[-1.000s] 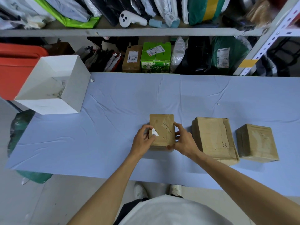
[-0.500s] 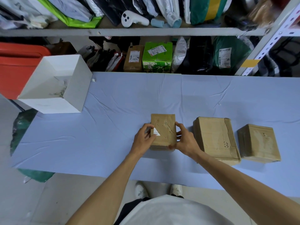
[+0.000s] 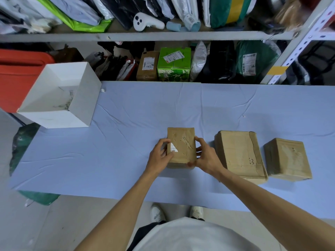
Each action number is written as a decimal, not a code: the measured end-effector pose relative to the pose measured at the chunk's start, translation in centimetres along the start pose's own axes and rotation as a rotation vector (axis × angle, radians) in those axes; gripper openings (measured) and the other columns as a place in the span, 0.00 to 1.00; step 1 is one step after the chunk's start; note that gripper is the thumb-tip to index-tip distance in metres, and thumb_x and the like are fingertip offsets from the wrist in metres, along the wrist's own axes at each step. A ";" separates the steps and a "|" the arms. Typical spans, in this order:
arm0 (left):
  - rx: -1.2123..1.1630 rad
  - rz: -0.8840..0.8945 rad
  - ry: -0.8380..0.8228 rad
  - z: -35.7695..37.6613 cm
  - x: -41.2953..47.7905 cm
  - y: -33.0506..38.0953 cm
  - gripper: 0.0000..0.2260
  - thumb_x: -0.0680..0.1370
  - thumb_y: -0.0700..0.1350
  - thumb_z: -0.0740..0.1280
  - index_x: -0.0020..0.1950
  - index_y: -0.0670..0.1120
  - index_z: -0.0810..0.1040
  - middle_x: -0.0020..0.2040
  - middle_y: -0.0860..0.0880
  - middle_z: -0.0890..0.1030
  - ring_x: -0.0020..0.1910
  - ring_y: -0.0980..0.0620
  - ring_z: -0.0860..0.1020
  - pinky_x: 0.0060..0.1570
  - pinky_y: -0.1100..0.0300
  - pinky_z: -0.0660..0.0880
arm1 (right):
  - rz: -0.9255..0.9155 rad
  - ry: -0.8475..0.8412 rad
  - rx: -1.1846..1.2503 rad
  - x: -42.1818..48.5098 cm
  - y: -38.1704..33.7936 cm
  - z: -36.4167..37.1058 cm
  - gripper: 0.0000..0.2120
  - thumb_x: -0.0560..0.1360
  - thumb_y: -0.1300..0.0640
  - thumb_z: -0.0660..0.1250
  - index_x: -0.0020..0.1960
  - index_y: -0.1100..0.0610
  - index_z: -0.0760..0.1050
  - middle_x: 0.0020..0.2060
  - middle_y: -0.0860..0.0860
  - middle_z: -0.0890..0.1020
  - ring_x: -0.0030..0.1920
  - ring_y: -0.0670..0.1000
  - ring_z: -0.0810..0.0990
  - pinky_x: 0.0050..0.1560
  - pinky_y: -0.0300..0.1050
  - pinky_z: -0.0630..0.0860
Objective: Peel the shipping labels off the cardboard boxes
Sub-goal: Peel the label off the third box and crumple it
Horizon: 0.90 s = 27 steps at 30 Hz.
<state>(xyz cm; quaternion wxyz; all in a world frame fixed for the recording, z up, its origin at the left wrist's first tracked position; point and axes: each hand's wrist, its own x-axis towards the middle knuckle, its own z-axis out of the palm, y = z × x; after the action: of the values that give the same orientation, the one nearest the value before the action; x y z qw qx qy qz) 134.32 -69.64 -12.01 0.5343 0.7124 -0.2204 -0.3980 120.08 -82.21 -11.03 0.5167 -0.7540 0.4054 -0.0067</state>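
Gripping the small cardboard box (image 3: 182, 142) from both sides, the left hand (image 3: 159, 156) and the right hand (image 3: 205, 155) are steadying it on the tabletop (image 3: 126, 142), left of two other boxes. Its long axis is pointing away from the person. The label remnant (image 3: 173, 148) is looking thin and easily torn; I would lift it at a loose corner.

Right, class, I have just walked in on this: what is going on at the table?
A person holds the leftmost cardboard box on the blue-covered table. The left hand picks at a white label scrap on top; the right hand steadies the box. Two other boxes sit to the right.
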 end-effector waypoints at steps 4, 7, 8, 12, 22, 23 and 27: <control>0.027 0.000 0.007 0.0 0.1 0.0 0.12 0.75 0.37 0.69 0.56 0.48 0.74 0.63 0.51 0.76 0.54 0.63 0.78 0.47 0.71 0.77 | 0.001 0.001 0.000 0.0 0.0 0.0 0.49 0.62 0.61 0.81 0.74 0.50 0.57 0.53 0.49 0.74 0.48 0.46 0.76 0.38 0.30 0.74; 0.054 0.001 0.013 -0.1 0.2 0.1 0.11 0.75 0.38 0.68 0.56 0.48 0.74 0.61 0.52 0.77 0.55 0.61 0.78 0.45 0.73 0.75 | 0.001 -0.001 -0.007 0.0 -0.1 0.0 0.49 0.62 0.61 0.81 0.74 0.51 0.57 0.53 0.48 0.74 0.48 0.46 0.76 0.42 0.34 0.74; 0.065 0.002 0.014 -0.1 0.3 0.2 0.11 0.75 0.38 0.69 0.55 0.48 0.74 0.60 0.52 0.77 0.55 0.60 0.78 0.43 0.74 0.75 | 0.002 -0.001 -0.007 0.0 -0.1 0.0 0.48 0.62 0.61 0.81 0.74 0.51 0.57 0.53 0.48 0.74 0.48 0.46 0.76 0.41 0.33 0.74; 0.089 -0.011 0.007 -0.2 0.5 -0.1 0.08 0.75 0.38 0.69 0.51 0.43 0.72 0.56 0.54 0.77 0.56 0.58 0.77 0.41 0.73 0.75 | 0.001 0.002 -0.017 -0.1 -0.1 -0.1 0.48 0.62 0.61 0.81 0.74 0.50 0.57 0.52 0.48 0.75 0.47 0.46 0.76 0.39 0.31 0.73; 0.101 0.043 0.171 -0.1 1.4 -0.2 0.03 0.78 0.43 0.67 0.51 0.49 0.77 0.57 0.50 0.80 0.48 0.59 0.81 0.36 0.74 0.74 | 0.003 -0.004 -0.009 0.0 0.0 0.0 0.49 0.62 0.61 0.80 0.75 0.51 0.57 0.52 0.49 0.75 0.48 0.47 0.77 0.45 0.38 0.75; 0.120 0.046 0.180 -0.1 1.6 -0.3 0.03 0.78 0.44 0.67 0.50 0.50 0.77 0.57 0.50 0.79 0.48 0.57 0.81 0.35 0.74 0.73 | 0.003 -0.002 -0.010 0.0 0.0 0.0 0.48 0.63 0.61 0.80 0.75 0.51 0.57 0.52 0.49 0.75 0.48 0.46 0.77 0.44 0.37 0.75; 0.207 0.097 0.168 -0.1 2.3 -0.2 0.03 0.79 0.43 0.66 0.47 0.50 0.77 0.54 0.52 0.79 0.48 0.60 0.77 0.40 0.75 0.73 | 0.009 -0.001 -0.011 0.1 0.1 0.1 0.48 0.63 0.61 0.80 0.75 0.50 0.56 0.52 0.48 0.75 0.48 0.46 0.77 0.43 0.35 0.74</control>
<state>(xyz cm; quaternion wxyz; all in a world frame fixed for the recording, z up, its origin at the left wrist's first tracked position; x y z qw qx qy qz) 135.73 -71.23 -12.96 0.4929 0.7831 -0.2489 -0.2860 120.07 -82.19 -11.21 0.5127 -0.7551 0.4086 -0.0019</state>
